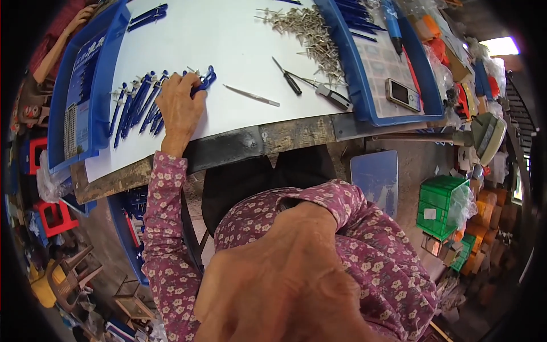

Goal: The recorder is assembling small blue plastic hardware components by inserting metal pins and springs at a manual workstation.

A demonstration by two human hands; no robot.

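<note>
Resting on the white desk (239, 62), the left hand (179, 105) lies on a row of blue tools (137, 105), its fingers curled around one blue tool (204, 82) at the right end of the row. The right hand (285, 285) is raised very close to the camera, showing only its back; I cannot tell its grip. Tweezers (250, 96), two screwdrivers (286, 76) and a pile of metal pins (307, 28) lie further right.
</note>
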